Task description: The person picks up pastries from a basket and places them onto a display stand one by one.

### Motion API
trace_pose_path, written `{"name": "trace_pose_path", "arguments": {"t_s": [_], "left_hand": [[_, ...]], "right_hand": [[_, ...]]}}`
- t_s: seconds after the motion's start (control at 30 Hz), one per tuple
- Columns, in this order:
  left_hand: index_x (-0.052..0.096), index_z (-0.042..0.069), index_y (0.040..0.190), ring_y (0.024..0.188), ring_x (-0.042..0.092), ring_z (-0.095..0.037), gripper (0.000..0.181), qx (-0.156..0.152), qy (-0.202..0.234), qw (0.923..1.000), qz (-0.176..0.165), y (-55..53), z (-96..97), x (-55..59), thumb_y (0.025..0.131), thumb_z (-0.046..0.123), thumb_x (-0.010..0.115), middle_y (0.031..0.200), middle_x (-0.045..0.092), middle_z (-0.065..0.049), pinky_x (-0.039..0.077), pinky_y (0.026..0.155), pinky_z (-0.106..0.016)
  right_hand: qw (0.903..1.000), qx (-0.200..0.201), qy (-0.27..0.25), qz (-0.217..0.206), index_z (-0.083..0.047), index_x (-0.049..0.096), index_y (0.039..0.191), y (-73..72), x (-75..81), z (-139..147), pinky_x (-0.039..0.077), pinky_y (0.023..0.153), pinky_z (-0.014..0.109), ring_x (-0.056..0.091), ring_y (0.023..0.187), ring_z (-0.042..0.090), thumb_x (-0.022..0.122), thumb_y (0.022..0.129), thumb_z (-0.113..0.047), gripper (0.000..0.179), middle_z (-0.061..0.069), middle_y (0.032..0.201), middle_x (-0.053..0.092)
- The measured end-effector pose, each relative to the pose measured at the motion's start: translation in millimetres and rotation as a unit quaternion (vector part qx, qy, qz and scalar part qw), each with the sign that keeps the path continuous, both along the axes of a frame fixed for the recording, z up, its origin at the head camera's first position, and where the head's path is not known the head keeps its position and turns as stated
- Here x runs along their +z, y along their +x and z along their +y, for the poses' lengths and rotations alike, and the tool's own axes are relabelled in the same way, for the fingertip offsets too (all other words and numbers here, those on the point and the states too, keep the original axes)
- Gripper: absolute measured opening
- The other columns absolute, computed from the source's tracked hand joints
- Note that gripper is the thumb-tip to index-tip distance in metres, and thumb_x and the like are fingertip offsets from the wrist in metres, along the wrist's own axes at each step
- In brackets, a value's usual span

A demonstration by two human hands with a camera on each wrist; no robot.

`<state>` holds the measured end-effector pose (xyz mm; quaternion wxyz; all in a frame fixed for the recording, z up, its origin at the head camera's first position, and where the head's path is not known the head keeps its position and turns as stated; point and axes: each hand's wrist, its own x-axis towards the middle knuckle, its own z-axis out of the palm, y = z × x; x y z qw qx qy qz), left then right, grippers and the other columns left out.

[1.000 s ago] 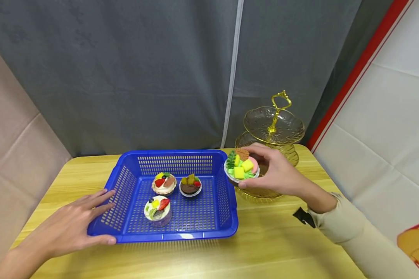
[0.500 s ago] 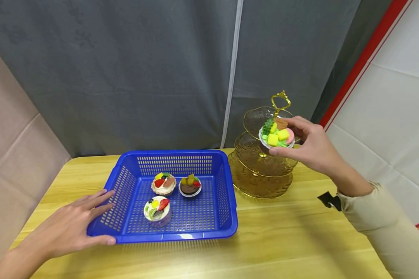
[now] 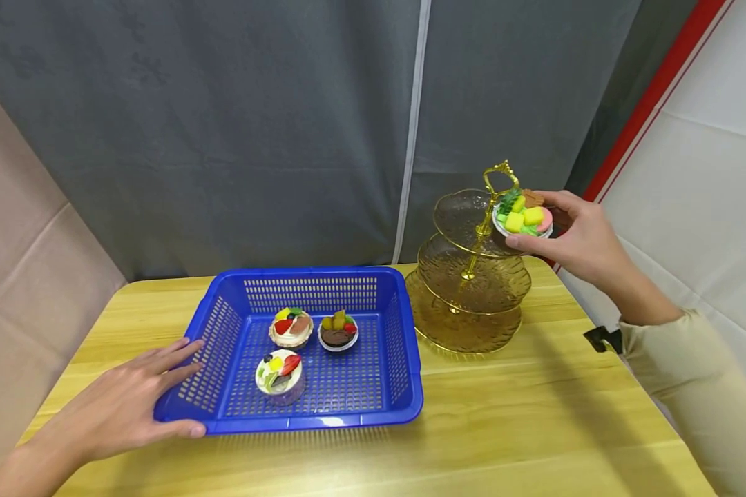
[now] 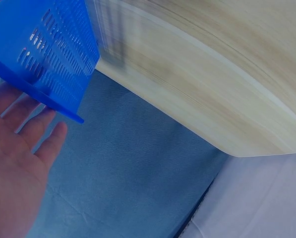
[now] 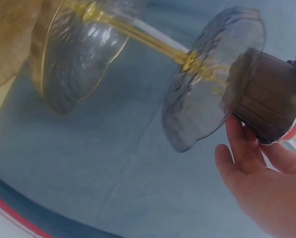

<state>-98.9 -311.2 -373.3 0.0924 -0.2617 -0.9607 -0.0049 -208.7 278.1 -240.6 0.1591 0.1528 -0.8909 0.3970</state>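
At the right of the head view, the right hand holds a green-and-yellow cupcake between thumb and fingers, gripping it by the side of its cup. That hold probably spares the raised toppings from being squashed and leaves the underside free. The cupcake is roughly upright, over the right part of the top plate of a three-tier stand, beside the gold handle. In the right wrist view its dark base overlaps the clear plate, but I cannot tell whether they touch.

At lower left, the left hand lies with its fingers extended and spread against the left side of a blue basket, the thumb along the front corner. It does not wrap round the rim; the light contact seems meant to steady the basket.

Inside the basket, left of centre, a cream tart and a chocolate cupcake sit side by side, with a white-topped cup nearer the front. All face upward, showing their toppings. Basket and stand are near each other on the bench, presumably so one arm spans both.
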Motion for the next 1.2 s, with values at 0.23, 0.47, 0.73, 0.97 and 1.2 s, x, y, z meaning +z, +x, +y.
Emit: {"name": "trace_pose_path", "arguments": {"t_s": [0.23, 0.47, 0.73, 0.97, 1.2], "left_hand": [[0.072, 0.007, 0.121, 0.122, 0.054, -0.046, 0.09, -0.008, 0.007, 0.9999, 0.013, 1.0, -0.7, -2.7, 0.068, 0.079, 0.069, 0.142, 0.054, -0.015, 0.05, 0.084, -0.062], [0.072, 0.007, 0.122, 0.122, 0.054, -0.047, 0.09, -0.006, 0.009, 0.9999, 0.008, 1.7, -1.0, -3.2, 0.068, 0.079, 0.069, 0.143, 0.054, -0.015, 0.05, 0.084, -0.062], [0.071, 0.007, 0.123, 0.123, 0.053, -0.047, 0.09, 0.004, 0.002, 1.0, -0.006, 1.1, -0.4, -0.9, 0.069, 0.079, 0.068, 0.144, 0.052, -0.016, 0.049, 0.085, -0.064], [0.071, 0.007, 0.123, 0.123, 0.053, -0.047, 0.09, 0.001, 0.001, 1.0, -0.006, 0.0, -0.2, -0.1, 0.069, 0.079, 0.068, 0.144, 0.052, -0.016, 0.049, 0.085, -0.063], [0.07, 0.008, 0.125, 0.125, 0.052, -0.047, 0.089, 0.005, 0.005, 0.9999, -0.01, -1.5, 0.3, -1.2, 0.07, 0.078, 0.068, 0.145, 0.052, -0.015, 0.049, 0.086, -0.063]], "right_hand": [[0.9988, -0.026, 0.023, -0.035, -0.007, 0.049, 0.145, -6.4, -5.1, 5, 0.049, 0.068, 0.012, 0.061, 0.09, 0.002, 0.082, 0.084, -0.029, 0.073, 0.007, 0.125, 0.056], [0.9979, -0.034, 0.032, -0.045, -0.006, 0.047, 0.146, -11.7, -11.9, 9, 0.048, 0.068, 0.012, 0.059, 0.091, 0.0, 0.081, 0.084, -0.032, 0.076, 0.009, 0.131, 0.055], [0.9982, -0.03, 0.034, -0.039, -0.009, 0.045, 0.149, -15.0, -11.7, 11, 0.047, 0.069, 0.01, 0.059, 0.094, -0.001, 0.08, 0.085, -0.033, 0.077, 0.012, 0.133, 0.057], [0.998, -0.021, 0.03, -0.052, -0.014, 0.029, 0.158, -16.4, -9.8, 13, 0.045, 0.075, 0.006, 0.055, 0.118, 0.015, 0.08, 0.085, -0.031, 0.09, 0.016, 0.146, 0.049], [0.9986, -0.01, 0.019, -0.049, -0.022, 0.018, 0.16, -14.0, -9.3, 13, 0.042, 0.08, 0.006, 0.05, 0.124, 0.023, 0.079, 0.086, -0.026, 0.096, 0.015, 0.149, 0.044]]}}
